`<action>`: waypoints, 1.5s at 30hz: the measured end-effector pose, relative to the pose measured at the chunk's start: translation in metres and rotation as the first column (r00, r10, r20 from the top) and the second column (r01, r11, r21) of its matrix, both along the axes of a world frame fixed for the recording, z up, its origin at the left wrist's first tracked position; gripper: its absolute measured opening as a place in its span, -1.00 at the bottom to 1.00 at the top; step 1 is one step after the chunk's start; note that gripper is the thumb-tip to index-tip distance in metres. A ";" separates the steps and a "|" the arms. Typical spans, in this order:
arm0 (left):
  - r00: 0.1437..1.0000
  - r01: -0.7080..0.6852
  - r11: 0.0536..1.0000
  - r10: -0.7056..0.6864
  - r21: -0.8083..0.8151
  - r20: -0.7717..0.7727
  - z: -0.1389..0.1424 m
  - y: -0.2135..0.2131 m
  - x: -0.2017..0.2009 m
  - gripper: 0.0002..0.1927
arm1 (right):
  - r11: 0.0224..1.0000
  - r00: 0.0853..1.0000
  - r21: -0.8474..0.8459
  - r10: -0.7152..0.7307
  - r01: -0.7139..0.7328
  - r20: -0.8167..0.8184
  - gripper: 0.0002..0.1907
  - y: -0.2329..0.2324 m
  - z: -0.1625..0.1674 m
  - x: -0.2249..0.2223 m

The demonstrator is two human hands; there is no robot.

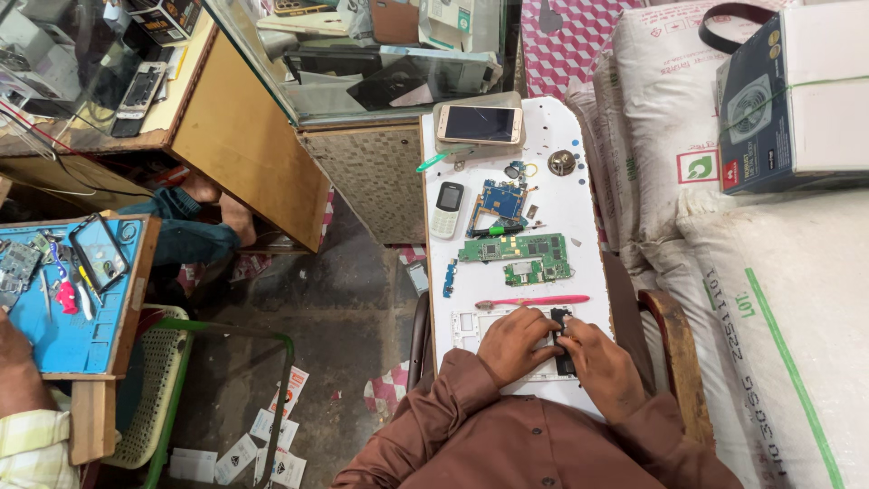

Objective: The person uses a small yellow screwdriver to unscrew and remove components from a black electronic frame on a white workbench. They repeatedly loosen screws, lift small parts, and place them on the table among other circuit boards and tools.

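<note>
Both of my hands rest on a white phone frame [471,328] lying at the near end of a narrow white table [570,195]. My left hand [514,342] presses on the frame's middle. My right hand [597,358] pinches a small black part [560,319] at the frame's right side. A pink tool [532,302] lies just beyond my fingers. Farther up are green circuit boards [516,254], a blue circuit board [501,199], a small white keypad phone [446,209] and a smartphone [480,124] lying face up.
Stacked white sacks [769,299] and a boxed fan [797,100] stand at the right. A glass display counter [380,63] is ahead. At the left, another person's arm [23,398] is at a blue work mat [68,299] with phone parts. Paper scraps [262,444] lie on the floor.
</note>
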State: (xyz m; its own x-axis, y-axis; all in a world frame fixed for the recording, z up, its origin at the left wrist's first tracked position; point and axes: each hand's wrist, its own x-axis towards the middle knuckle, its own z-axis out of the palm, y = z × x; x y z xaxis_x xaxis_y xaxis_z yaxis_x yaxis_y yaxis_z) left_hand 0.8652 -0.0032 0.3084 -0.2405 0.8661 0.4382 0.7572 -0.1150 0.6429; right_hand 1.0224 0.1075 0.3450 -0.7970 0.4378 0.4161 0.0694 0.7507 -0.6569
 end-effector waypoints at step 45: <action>0.999 -0.006 0.999 0.007 -0.035 0.049 -0.004 0.005 -0.002 -0.46 | 0.988 0.999 0.150 -0.027 0.030 -0.016 -0.46 0.016 -0.017 0.002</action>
State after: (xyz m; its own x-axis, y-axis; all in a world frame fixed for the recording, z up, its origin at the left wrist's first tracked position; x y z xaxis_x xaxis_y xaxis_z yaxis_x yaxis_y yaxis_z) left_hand 0.8627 0.0015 0.3045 -0.2666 0.8788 0.3958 0.7255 -0.0874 0.6827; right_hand 1.0246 0.1231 0.3277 -0.7788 0.3917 0.4900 0.0839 0.8391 -0.5375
